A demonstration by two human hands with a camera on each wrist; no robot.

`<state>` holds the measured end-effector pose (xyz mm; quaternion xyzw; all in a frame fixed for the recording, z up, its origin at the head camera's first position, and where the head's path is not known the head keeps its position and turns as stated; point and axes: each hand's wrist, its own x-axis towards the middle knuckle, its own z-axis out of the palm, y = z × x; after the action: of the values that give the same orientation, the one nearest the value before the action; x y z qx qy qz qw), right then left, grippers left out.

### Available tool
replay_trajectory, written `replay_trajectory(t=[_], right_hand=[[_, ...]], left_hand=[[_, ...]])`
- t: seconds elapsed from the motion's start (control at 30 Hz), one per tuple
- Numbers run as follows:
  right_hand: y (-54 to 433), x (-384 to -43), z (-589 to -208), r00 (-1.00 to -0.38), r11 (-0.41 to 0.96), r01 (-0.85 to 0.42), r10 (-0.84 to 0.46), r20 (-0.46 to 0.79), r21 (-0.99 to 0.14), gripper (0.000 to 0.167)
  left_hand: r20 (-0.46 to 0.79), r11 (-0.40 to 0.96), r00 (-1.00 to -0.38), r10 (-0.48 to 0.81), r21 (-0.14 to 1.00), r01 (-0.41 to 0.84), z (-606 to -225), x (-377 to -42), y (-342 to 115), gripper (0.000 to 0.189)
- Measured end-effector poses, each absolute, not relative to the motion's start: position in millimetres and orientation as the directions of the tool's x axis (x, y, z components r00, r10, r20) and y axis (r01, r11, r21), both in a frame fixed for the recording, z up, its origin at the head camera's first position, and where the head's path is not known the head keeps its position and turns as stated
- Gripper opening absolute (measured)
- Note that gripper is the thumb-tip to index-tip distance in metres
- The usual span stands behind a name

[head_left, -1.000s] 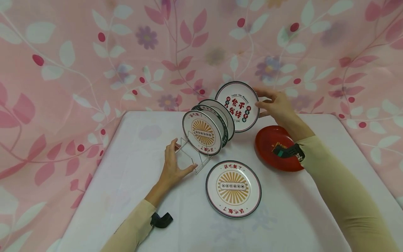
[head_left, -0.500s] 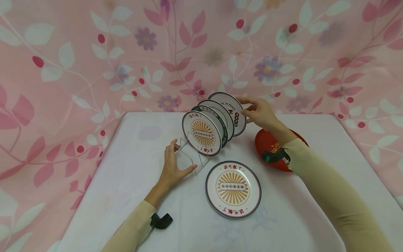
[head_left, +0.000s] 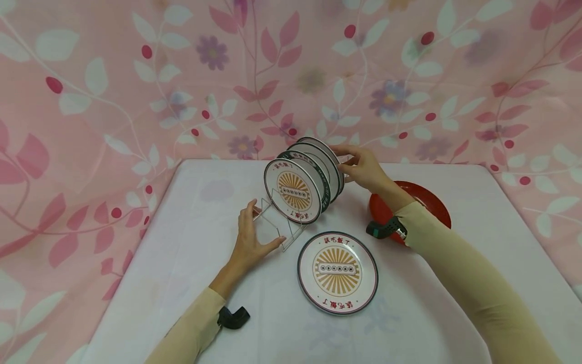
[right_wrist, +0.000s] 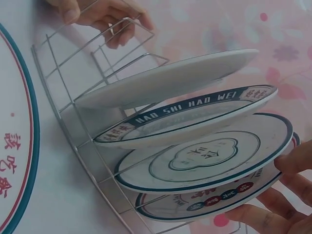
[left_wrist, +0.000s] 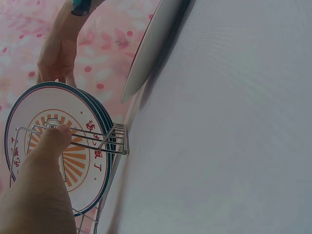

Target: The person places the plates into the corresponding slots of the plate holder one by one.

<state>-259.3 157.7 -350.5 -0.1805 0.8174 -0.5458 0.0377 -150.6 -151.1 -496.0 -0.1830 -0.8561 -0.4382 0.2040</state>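
Several round white plates with dark rims stand on edge in a wire plate rack (left_wrist: pixel 119 139). The front plate (head_left: pixel 293 191) shows an orange sunburst and red characters. My left hand (head_left: pixel 247 237) holds the rack's near end, thumb and fingers at opposite sides of the wire. At the far end my right hand (head_left: pixel 364 169) pinches the edge of the rearmost plate (right_wrist: pixel 219 200), which is upright in the rack behind the others. In the right wrist view this plate is partly covered by the plate (right_wrist: pixel 209 156) in front of it.
Another sunburst plate (head_left: pixel 337 273) lies flat on the white-covered table (head_left: pixel 200 283) in front of the rack. A red plate (head_left: pixel 429 205) is on the right, partly behind the right forearm. A pink floral cloth (head_left: pixel 182 101) hangs along the back.
My right hand has brought the rearmost plate left and down from beside the rack into line behind the other plates, turning it parallel to them. The left hand has stayed on the rack.
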Motion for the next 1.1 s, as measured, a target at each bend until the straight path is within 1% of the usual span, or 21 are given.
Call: replay_trajectory(t=[0.7,0.87,1.0,1.1], right_hand=[[165,-263,-359,-0.96,0.357,-0.165,-0.273,0.066,-0.92,0.048],[165,-264,-357,-0.958,0.354,-0.154,-0.282,0.052,-0.922,0.049],[166,-263,-351,-0.956,0.378,-0.138,-0.292,0.023,-0.915,0.052],[171,-257,-345,-0.956,0.392,-0.155,-0.292,0.038,-0.907,0.055]], left_hand=[[0.528,0.544,-0.838,0.136,0.668,0.508,-495,-151,-149,0.116],[0.524,0.547,-0.842,0.132,0.67,0.503,-496,-153,-149,0.116],[0.515,0.544,-0.847,0.129,0.678,0.495,-496,-153,-149,0.116],[0.507,0.537,-0.852,0.132,0.686,0.492,-496,-152,-147,0.117]])
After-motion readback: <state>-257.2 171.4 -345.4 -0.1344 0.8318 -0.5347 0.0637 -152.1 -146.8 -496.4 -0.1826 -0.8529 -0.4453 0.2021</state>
